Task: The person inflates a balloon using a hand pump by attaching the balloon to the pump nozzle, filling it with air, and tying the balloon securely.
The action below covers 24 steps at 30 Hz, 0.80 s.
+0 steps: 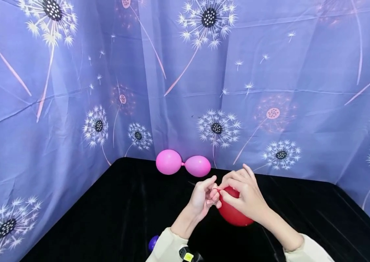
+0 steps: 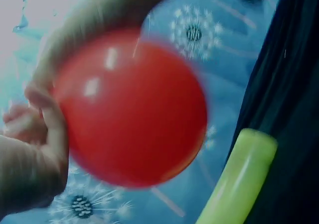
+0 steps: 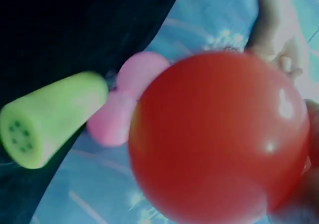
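Note:
A round, inflated red balloon (image 1: 234,215) hangs beneath my hands, close over the black-covered table. My left hand (image 1: 204,196) grips the balloon's neck with curled fingers. From the other side, the thumb and fingers of my right hand (image 1: 245,191) pinch the same stretched neck. In the left wrist view the balloon (image 2: 132,109) fills the middle, with fingers at its left edge. The right wrist view shows the balloon (image 3: 219,139) large, partly covering the pink pair behind.
Two joined pink balloons (image 1: 169,162) lie at the table's (image 1: 132,203) back edge. A purple balloon (image 1: 153,243) peeks out beside my left sleeve. A yellow-green cylinder (image 3: 57,117) with holes in one end lies on the black cloth. Dandelion-print curtains (image 1: 185,109) hang behind.

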Tool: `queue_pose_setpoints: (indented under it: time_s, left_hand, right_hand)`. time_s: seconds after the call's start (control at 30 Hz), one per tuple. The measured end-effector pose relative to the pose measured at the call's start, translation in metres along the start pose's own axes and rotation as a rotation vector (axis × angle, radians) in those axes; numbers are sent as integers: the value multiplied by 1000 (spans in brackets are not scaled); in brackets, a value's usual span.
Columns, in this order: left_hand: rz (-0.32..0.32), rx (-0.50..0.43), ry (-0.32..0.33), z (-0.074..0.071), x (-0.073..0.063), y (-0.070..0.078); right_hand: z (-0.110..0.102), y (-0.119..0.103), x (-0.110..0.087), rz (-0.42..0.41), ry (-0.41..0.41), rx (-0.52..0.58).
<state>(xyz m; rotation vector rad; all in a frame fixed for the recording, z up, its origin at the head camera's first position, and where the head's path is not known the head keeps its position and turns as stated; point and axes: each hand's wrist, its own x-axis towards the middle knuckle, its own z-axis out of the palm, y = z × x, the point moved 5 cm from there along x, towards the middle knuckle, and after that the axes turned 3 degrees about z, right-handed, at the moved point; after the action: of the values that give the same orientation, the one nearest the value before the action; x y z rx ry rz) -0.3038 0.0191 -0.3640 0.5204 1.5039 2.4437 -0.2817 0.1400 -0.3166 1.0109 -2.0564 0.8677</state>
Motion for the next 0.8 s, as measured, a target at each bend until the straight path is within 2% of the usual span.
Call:
queue_pose_setpoints:
  time_s: [0.1, 0.23, 0.3, 0.4, 0.47, 0.6, 0.7, 0.8]
  left_hand:
    - [-26, -58, 105, -2, 0, -7]
    - [-41, -67, 158, 0, -1, -11]
    - [-31, -48, 169, 2, -2, -10]
    - [-14, -23, 174, 2, -3, -7]
    - [-13, -17, 173, 3, -4, -6]
    - [-43, -41, 141, 3, -5, -3]
    - [-59, -48, 79, 4, -6, 0]
    - [-52, -53, -1, 7, -7, 4]
  right_hand:
    - [3, 2, -6, -62, 111, -98]
    - [1, -3, -12, -203, 215, -120]
    - [0, -4, -14, -216, 223, -118]
    - [-1, -5, -13, -193, 214, -148]
    - [0, -9, -12, -217, 228, -208]
    - [1, -23, -6, -345, 302, -332]
    - [-1, -30, 1, -415, 316, -359]
    - [-7, -31, 6, -433, 334, -344]
